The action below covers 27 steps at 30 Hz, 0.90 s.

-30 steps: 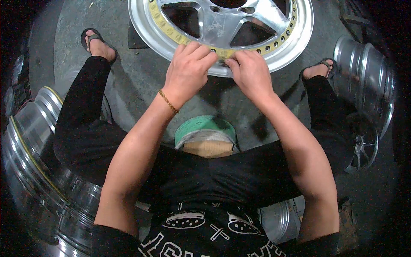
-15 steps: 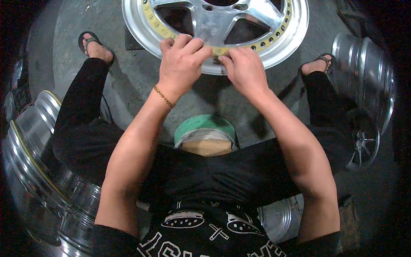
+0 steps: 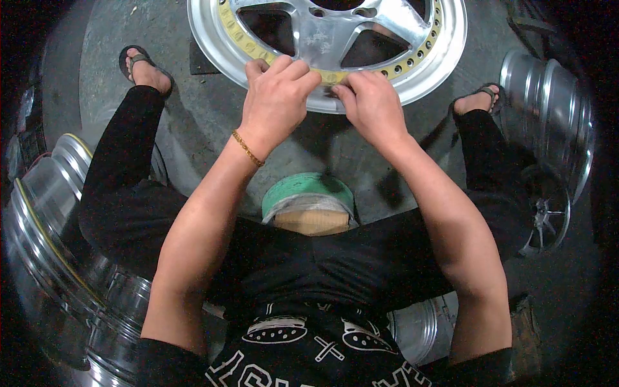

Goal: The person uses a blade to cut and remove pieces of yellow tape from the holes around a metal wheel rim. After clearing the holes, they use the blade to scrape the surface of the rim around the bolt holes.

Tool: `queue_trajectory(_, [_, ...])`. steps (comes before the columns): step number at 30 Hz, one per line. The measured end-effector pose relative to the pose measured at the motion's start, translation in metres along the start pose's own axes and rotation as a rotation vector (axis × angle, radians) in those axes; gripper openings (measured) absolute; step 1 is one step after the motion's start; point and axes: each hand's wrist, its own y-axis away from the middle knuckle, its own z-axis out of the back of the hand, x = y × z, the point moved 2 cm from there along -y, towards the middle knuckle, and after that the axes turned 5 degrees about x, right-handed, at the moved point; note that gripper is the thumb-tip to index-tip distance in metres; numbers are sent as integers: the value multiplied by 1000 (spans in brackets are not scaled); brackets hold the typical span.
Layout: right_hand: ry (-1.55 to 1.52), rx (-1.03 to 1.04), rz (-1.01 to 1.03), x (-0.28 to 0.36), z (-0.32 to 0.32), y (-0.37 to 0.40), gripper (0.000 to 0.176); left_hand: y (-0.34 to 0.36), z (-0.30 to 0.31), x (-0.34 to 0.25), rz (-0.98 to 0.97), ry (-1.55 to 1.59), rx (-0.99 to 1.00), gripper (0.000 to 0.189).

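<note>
A silver alloy wheel [image 3: 316, 45] lies in front of me, with a yellow masking band [image 3: 240, 40] around its inner ring. Round hole outlines show through the band on the left; on the right, dark bolt holes [image 3: 409, 62] are exposed along it. My left hand [image 3: 277, 93] is closed, its fingers bent down onto the band at the near edge, fingertips hidden. Just right of it, my right hand [image 3: 374, 103] is pinched, thumb against forefinger, over the same band. A small dark thing shows at those fingertips, too small to name.
Polished wheel barrels [image 3: 45, 238] stand at my left, and more rims [image 3: 548, 122] at my right. A spoked wheel [image 3: 545, 219] leans below these. Between my thighs is a green-edged round seat [image 3: 309, 185]. My sandalled feet [image 3: 145, 68] flank the wheel on the concrete floor [image 3: 193, 122].
The wheel and both hands sit very slightly further right and lower in view. Both hands keep nearly the same closed pose at the band.
</note>
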Motion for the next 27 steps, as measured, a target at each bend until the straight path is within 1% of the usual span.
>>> queue_trajectory(5, [-8, 2, 6, -1, -4, 1, 19, 0, 1, -2, -24, -54, 3, 16])
queue_trajectory(10, [19, 3, 12, 1, -5, 2, 19, -2, -1, 0, -64, -124, -109, 16])
queue_trajectory(13, [24, 3, 1, 2, -3, 2, 18, -3, -2, 0, -50, -92, -117, 15])
queue_trajectory(19, [35, 69, -39, 2, 1, 2, 21, 1, 1, -2, 9, -59, -24, 13])
queue_trajectory(27, [33, 74, -43, 2, 1, 2, 20, 2, -1, -2, 3, -37, -34, 13])
